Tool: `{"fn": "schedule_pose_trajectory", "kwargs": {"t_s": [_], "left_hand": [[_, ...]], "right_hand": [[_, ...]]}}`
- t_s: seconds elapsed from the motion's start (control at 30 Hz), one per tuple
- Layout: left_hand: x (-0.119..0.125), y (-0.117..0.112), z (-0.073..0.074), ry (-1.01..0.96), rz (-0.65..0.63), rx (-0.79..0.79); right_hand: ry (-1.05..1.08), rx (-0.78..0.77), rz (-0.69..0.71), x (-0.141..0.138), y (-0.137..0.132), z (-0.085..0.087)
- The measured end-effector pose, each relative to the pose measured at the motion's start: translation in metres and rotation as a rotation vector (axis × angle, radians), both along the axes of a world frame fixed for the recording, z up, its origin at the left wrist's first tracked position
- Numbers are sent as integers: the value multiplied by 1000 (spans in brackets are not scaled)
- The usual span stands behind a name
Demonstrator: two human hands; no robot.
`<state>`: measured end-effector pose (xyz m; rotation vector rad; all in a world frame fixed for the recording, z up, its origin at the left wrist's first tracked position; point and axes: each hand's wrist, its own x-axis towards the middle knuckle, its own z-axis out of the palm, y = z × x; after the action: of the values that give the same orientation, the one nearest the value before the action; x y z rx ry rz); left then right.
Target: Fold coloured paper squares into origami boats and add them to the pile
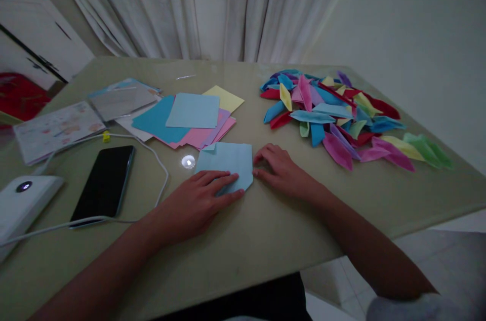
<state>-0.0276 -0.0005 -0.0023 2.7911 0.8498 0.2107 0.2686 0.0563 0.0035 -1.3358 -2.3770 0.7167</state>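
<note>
A light blue paper sheet [228, 161], partly folded with its near corners turned in, lies flat on the greenish table [266, 240]. My left hand [197, 202] rests on its near left part, fingers stretched out flat and pressing the paper. My right hand [279, 169] sits at the sheet's right edge, fingers curled with the tips touching that edge. Neither hand lifts the paper.
A stack of coloured paper squares [190, 118] lies behind the sheet. A heap of folded coloured paper pieces [334, 108] fills the right side. A black phone [104, 182], a white cable [152, 159], a white device [23, 199] and printed sheets [56, 128] lie at left. White curtains [159, 2] hang behind.
</note>
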Motion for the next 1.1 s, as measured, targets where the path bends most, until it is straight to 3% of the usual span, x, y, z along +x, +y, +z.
{"fn": "schedule_pose_trajectory", "kwargs": {"t_s": [0.13,0.33,0.4,0.53,0.6,0.83,1.1], "left_hand": [[8,-10,-2,-10,-39,5],[22,-18,-6,-144,-104,68],[22,-16,-7,-202,-71,121],[17,-5,-12,-241,122,195],[13,1,-15,-207,184,172],[7,5,-11,-178,167,-39],[7,4,-7,-170,137,-83]], "right_hand": [[152,12,-183,-1,10,-4],[299,-156,-160,-15,5,-4],[283,-148,-148,-18,3,-7],[223,-104,-120,-21,3,-10],[217,-92,-125,-21,3,-10],[226,-97,-151,-22,3,-8],[188,-37,-93,-23,1,-9]]}}
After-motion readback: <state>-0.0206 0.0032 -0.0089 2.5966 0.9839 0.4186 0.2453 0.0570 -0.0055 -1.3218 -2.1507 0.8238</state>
